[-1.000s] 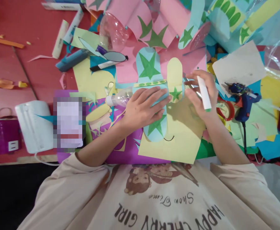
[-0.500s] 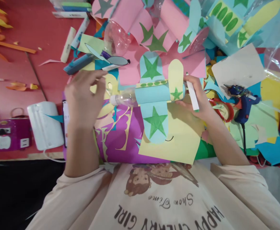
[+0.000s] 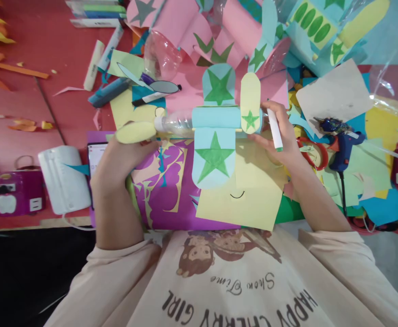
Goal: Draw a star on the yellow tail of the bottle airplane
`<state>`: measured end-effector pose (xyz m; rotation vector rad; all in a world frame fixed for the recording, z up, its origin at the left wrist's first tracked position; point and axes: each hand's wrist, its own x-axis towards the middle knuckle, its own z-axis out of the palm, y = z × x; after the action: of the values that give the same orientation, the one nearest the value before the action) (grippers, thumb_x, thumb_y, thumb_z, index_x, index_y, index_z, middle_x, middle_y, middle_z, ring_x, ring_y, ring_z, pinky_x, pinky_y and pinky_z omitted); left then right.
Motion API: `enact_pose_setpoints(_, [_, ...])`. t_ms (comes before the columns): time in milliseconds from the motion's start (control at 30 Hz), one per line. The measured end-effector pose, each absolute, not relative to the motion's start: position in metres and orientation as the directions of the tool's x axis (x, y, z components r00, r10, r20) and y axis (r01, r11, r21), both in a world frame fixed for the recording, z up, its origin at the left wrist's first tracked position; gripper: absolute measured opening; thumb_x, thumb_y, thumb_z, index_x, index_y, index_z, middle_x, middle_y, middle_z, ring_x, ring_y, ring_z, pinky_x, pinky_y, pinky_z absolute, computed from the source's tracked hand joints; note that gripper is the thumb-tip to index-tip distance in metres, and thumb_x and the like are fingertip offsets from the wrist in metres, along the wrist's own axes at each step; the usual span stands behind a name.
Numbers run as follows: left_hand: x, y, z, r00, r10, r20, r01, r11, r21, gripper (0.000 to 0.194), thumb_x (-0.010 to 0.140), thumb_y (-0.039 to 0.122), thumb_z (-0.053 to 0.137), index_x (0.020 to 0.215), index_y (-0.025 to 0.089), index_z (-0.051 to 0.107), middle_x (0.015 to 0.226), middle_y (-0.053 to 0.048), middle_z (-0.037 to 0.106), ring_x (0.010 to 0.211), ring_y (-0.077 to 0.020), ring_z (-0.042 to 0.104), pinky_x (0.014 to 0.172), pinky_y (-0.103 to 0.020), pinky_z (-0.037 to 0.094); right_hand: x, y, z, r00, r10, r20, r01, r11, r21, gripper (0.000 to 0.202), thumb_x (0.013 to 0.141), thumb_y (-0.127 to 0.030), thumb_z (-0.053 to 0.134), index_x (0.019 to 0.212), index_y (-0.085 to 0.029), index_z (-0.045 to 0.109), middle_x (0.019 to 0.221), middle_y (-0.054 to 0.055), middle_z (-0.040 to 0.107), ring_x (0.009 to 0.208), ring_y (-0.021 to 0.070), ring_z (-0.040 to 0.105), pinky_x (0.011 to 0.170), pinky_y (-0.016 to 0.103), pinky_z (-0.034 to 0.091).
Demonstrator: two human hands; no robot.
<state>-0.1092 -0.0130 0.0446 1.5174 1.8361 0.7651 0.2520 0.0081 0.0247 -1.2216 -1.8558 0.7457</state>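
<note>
A clear plastic bottle lies sideways before me as a paper-covered toy plane, wrapped in light blue paper. Its blue wings carry green stars, and a yellow tail strip bears a smaller one. My right hand grips the tail end and also keeps a white marker with a green tip end between its fingers. At the white cap, my left hand is closed on a yellow paper blade; its fingertips are partly hidden behind the paper.
Pink and blue paper-covered bottles crowd the far side. Scissors with red handles and a blue glue gun lie right. Markers, a white device and a phone are left. Paper scraps lie beneath the plane.
My left hand has lowered and turned and now holds the yellow blade at the cap. The plane has tilted in my right hand, its near wing appearing shorter and higher.
</note>
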Motion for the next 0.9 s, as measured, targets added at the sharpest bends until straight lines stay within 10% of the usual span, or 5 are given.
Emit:
enact_pose_setpoints(200, [-0.118,-0.028,0.058,-0.033,0.999,0.02,0.818,0.015,0.575,0.021,0.066,0.031,0.073,0.084,0.022,0.07,0.078,0.001,0.061,0.075,-0.0163,0.055,0.07,-0.029,0.039,0.257,0.005,0.039,-0.328,0.919,0.218,0.435,0.352,-0.829,0.062,0.073,-0.033,0.076,0.128,-0.03,0.046,0.132,0.006,0.057,0.106,0.0221,0.064,0.091,0.041,0.053])
enact_pose_setpoints(333, [-0.127,-0.044,0.075,-0.299,0.941,0.158,0.867,0.199,0.457,0.027,0.07,0.038,0.068,0.058,0.019,0.054,0.056,0.004,0.045,0.057,-0.0114,0.042,0.06,-0.027,0.03,0.267,-0.007,0.053,-0.343,0.918,0.198,0.426,0.34,-0.838,0.059,0.08,-0.03,0.069,0.133,-0.032,0.044,0.14,0.009,0.052,0.124,0.0268,0.057,0.096,0.047,0.051])
enact_pose_setpoints(433, [-0.119,-0.062,0.083,-0.462,0.87,0.171,0.751,0.281,0.597,0.04,0.081,0.04,0.057,0.051,0.02,0.042,0.045,0.005,0.043,0.044,-0.0097,0.038,0.048,-0.026,0.026,0.271,-0.024,0.054,-0.277,0.924,0.265,0.438,0.367,-0.821,0.055,0.08,-0.028,0.068,0.132,-0.036,0.049,0.136,0.006,0.058,0.12,0.0265,0.06,0.088,0.044,0.055])
enact_pose_setpoints(600, [-0.069,-0.095,0.077,-0.354,0.924,0.144,0.399,0.01,0.917,0.033,0.077,0.055,0.069,0.074,0.023,0.063,0.045,0.007,0.043,0.038,-0.0088,0.038,0.038,-0.025,0.027,0.264,-0.058,0.05,0.078,0.931,0.357,0.324,0.315,-0.892,0.027,0.086,-0.036,0.06,0.108,-0.026,0.07,0.099,0.006,0.075,0.082,0.0194,0.07,0.067,0.033,0.053])
enact_pose_setpoints(900, [0.014,-0.109,0.059,0.127,0.978,-0.166,0.054,0.16,0.986,0.029,0.089,0.05,0.057,0.092,0.021,0.065,0.073,-0.002,0.062,0.055,-0.0097,0.053,0.052,-0.024,0.046,0.233,-0.096,0.055,0.03,0.99,-0.139,-0.298,-0.124,-0.947,0.015,0.069,-0.037,0.068,0.075,-0.024,0.062,0.051,-0.006,0.055,0.038,0.0092,0.044,0.032,0.019,0.029])
